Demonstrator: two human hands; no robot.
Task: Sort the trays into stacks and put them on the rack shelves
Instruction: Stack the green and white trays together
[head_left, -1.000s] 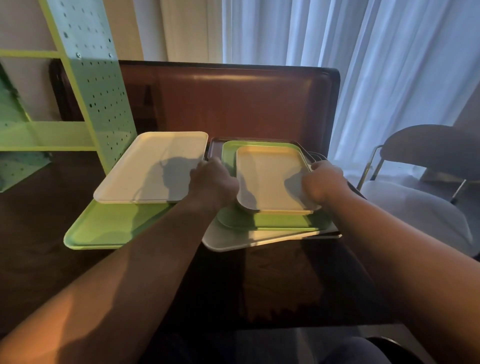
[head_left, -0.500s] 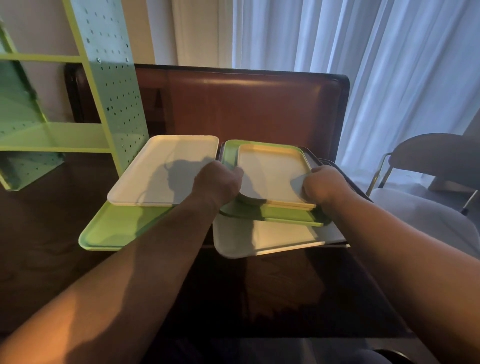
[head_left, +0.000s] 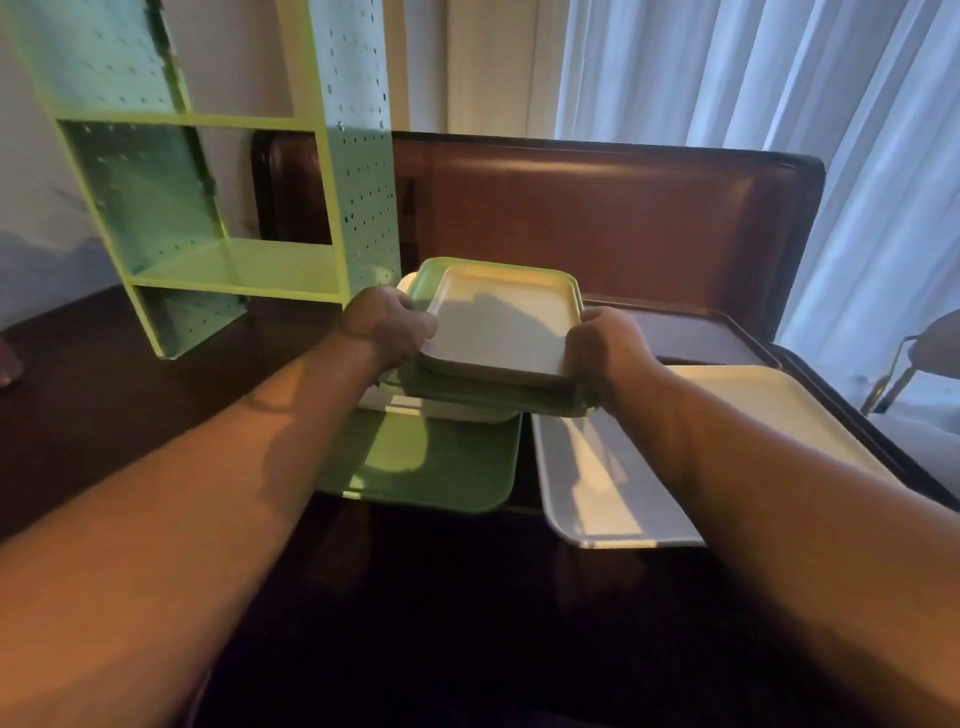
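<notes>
Sorting is underway, nothing shelved yet. Lower ctr: big green tray (head_left: 441, 462) and big white tray (head_left: 613, 467) lying on table (head_left: 130, 415), unstacked. Mid-frame: left hand (head_left: 387, 325) & right hand (head_left: 602, 340), fingers curled, are gripping small white tray (head_left: 498, 327) w/ small green tray (head_left: 496, 401) under it. Upper left: rack (head_left: 228, 270) shelves showing no trays.

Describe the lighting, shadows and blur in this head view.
Head view: dim, with daylight through the curtain; the left hand casts a shadow on the cream tray; warm light patches on both forearms; wide-angle bending at the green rack; slight softness throughout.
</notes>
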